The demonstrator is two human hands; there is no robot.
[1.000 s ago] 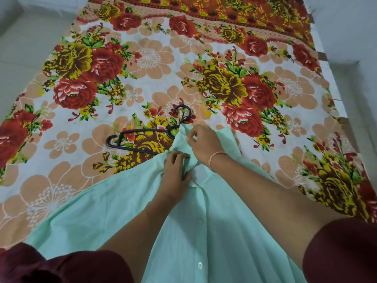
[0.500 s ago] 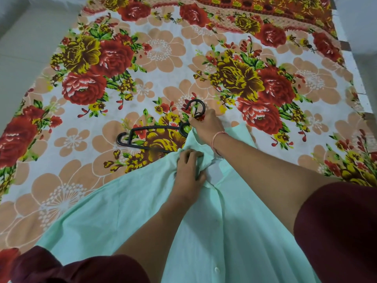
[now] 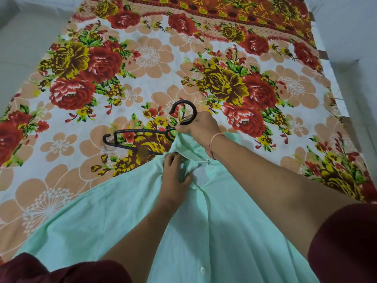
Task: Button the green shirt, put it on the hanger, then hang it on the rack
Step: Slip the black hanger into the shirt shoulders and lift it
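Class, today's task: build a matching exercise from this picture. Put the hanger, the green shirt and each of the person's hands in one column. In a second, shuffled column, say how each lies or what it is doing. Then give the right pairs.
Column 1
1. hanger
2. green shirt
3. left hand
4. right hand

Column 2
A. grips bunched fabric near the collar
B. black, one end hidden under cloth
C. holds the neck just below the hook
D. lies spread on the floral bedsheet

Pairs: 1-B, 2-D, 3-A, 4-C
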